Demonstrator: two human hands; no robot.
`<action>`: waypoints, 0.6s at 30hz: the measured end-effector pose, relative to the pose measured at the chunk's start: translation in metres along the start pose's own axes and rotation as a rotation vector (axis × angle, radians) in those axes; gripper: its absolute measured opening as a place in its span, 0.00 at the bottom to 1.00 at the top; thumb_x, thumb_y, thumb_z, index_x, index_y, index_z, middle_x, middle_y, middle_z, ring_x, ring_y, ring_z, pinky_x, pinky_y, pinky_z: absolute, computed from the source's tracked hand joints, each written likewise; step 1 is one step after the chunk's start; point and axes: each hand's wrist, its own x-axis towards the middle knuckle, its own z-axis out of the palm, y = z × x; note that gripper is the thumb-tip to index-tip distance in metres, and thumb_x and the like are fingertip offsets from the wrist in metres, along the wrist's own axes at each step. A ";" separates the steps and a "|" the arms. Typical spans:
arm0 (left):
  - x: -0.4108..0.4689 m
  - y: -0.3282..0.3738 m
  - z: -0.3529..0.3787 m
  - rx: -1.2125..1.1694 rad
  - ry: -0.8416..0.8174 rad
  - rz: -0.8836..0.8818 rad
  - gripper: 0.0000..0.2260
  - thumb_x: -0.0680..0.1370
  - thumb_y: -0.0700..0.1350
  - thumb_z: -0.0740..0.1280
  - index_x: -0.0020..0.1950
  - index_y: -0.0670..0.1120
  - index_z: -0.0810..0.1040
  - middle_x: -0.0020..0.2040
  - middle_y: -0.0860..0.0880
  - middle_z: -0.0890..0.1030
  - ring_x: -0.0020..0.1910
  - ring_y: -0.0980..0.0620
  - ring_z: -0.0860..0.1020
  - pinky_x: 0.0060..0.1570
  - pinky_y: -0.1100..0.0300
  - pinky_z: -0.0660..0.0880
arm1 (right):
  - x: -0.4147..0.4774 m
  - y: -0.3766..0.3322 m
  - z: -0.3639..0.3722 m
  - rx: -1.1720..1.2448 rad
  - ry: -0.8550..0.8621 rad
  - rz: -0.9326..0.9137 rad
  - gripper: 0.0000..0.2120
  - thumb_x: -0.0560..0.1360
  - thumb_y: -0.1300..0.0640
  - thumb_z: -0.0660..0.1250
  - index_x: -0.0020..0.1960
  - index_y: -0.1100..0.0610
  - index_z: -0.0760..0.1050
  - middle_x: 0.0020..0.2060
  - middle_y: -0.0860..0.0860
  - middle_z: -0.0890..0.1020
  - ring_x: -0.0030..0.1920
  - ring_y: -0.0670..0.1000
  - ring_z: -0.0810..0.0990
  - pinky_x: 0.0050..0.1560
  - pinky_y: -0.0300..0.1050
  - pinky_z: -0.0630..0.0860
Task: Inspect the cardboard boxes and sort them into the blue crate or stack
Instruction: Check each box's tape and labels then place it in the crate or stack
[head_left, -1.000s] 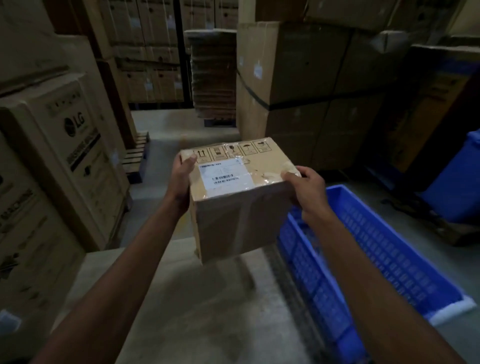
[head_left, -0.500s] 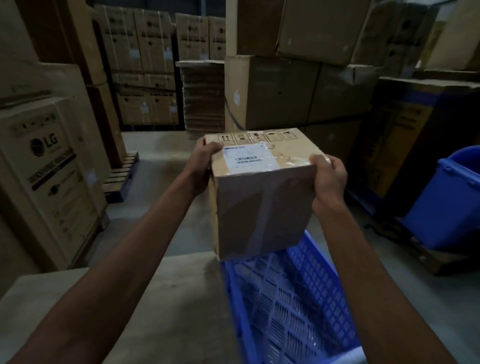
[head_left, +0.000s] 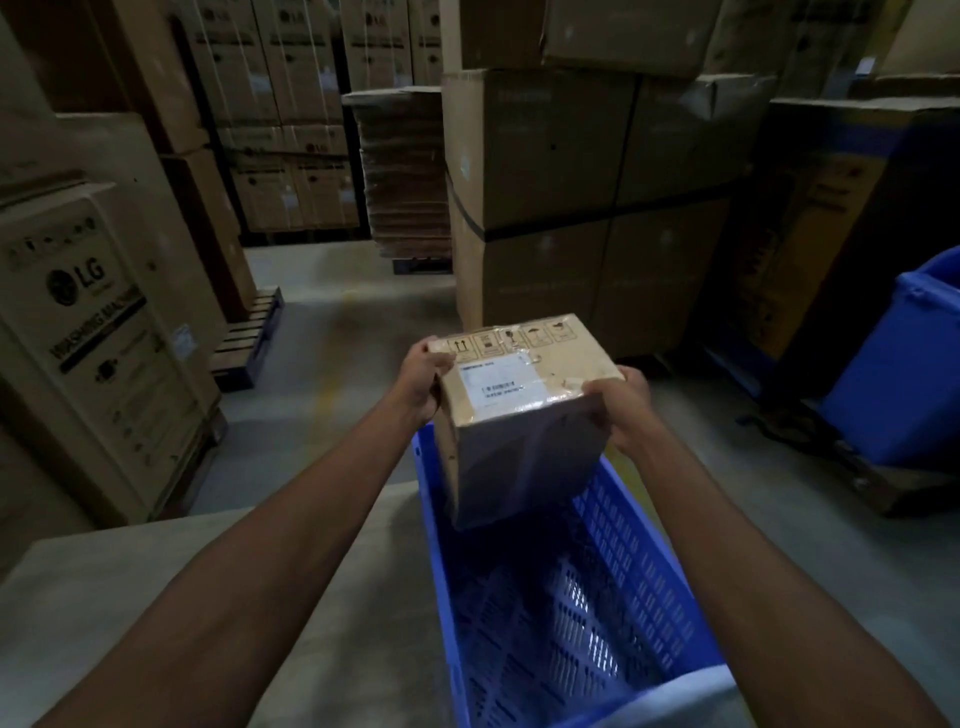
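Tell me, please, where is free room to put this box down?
Inside the crate, under the box, the bottom is bare. The table left of the crate is bare too. Ahead, stacked cartons crowd the way; a blue bin stands at the right.

The box (head_left: 524, 395) sits between the hands, the left hand (head_left: 423, 371) on its left side and the right hand (head_left: 621, 405) on its right, above the far end of the crate (head_left: 644, 587). The bench (head_left: 291, 561) lies just left of the crate. A large carton (head_left: 98, 332) stands far left, stacked cartons (head_left: 571, 182) stand behind the box, and a bin (head_left: 904, 374) stands to the right.
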 end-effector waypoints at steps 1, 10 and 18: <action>0.009 -0.009 -0.005 -0.006 0.034 -0.021 0.14 0.77 0.40 0.66 0.62 0.41 0.71 0.62 0.36 0.79 0.58 0.38 0.81 0.62 0.39 0.76 | 0.005 0.010 0.000 -0.013 -0.022 0.017 0.16 0.72 0.72 0.68 0.57 0.59 0.76 0.52 0.60 0.83 0.46 0.55 0.83 0.37 0.46 0.80; 0.019 -0.064 -0.021 0.165 0.093 -0.076 0.31 0.79 0.48 0.66 0.78 0.47 0.57 0.68 0.39 0.76 0.58 0.41 0.81 0.53 0.44 0.81 | 0.012 0.069 0.002 -0.132 -0.030 0.070 0.23 0.78 0.60 0.71 0.70 0.52 0.69 0.57 0.52 0.79 0.55 0.54 0.81 0.55 0.56 0.82; -0.006 -0.080 -0.023 0.311 0.110 0.070 0.29 0.79 0.60 0.64 0.76 0.49 0.65 0.68 0.45 0.78 0.63 0.48 0.80 0.62 0.47 0.78 | -0.003 0.074 0.011 -0.412 0.148 -0.132 0.29 0.78 0.46 0.69 0.76 0.50 0.65 0.69 0.54 0.73 0.66 0.56 0.74 0.64 0.59 0.76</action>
